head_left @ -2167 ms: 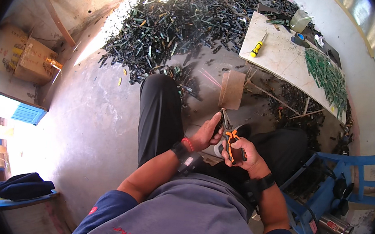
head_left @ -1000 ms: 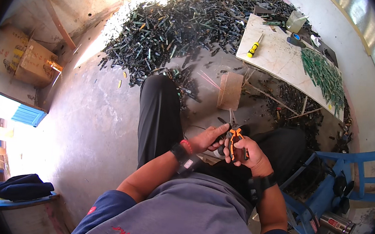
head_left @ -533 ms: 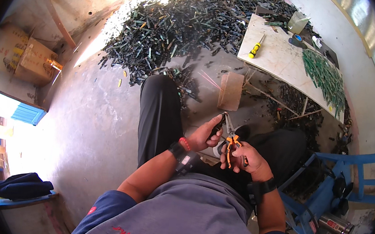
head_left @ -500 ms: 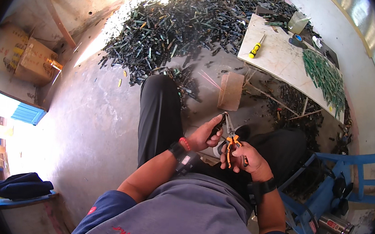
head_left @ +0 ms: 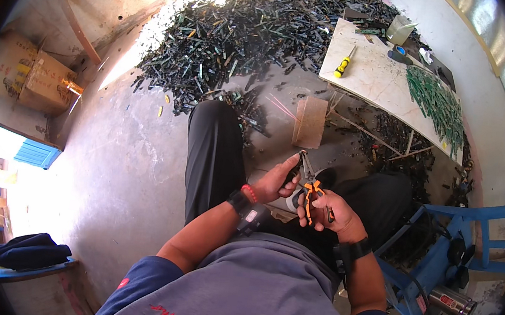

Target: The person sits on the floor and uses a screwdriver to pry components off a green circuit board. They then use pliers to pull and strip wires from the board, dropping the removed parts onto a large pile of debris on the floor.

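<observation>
Seated person, both hands over the lap. Right hand (head_left: 336,212) is clenched around the orange-handled pliers (head_left: 309,191), nose pointing up. Left hand (head_left: 277,182) pinches a small dark piece (head_left: 292,175) at the pliers' tip; its kind cannot be told. Ahead lie a cardboard scrap (head_left: 310,122), a large scrap pile (head_left: 247,28), and a white tabletop (head_left: 378,78) carrying 1 yellow screwdriver (head_left: 344,62). A blue stand (head_left: 459,241) sits at right.

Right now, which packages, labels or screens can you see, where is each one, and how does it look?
Cardboard box: far left by the wall, brown, with a coloured printed label.
Steel flask: lower right under the blue frame, silver with a red label band.
Wrist device: on the left forearm, black with a small pale screen.
</observation>
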Demonstrator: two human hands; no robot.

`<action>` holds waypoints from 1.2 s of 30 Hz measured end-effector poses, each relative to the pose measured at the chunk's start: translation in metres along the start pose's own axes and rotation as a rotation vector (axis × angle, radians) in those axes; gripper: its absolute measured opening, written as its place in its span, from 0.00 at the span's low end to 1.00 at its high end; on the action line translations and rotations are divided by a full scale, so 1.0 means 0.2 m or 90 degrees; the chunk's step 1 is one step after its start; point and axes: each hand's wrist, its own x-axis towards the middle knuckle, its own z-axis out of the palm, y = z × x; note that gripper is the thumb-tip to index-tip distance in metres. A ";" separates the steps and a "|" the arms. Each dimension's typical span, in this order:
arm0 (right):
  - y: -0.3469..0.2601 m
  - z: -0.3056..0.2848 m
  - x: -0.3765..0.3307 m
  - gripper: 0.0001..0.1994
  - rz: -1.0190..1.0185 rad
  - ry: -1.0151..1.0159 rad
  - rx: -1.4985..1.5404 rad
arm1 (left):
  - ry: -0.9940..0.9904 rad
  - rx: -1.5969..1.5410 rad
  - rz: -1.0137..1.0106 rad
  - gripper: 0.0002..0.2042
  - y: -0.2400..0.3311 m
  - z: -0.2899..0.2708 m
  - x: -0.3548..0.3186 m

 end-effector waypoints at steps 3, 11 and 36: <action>0.00 0.01 0.01 0.17 0.005 0.001 0.020 | 0.022 0.018 0.011 0.28 -0.01 0.02 0.01; 0.01 -0.02 0.01 0.16 0.022 0.017 0.031 | 0.045 0.075 0.019 0.29 -0.01 0.02 0.01; -0.02 0.01 0.02 0.12 0.015 0.114 -0.162 | 0.061 0.167 0.026 0.29 -0.03 0.03 -0.02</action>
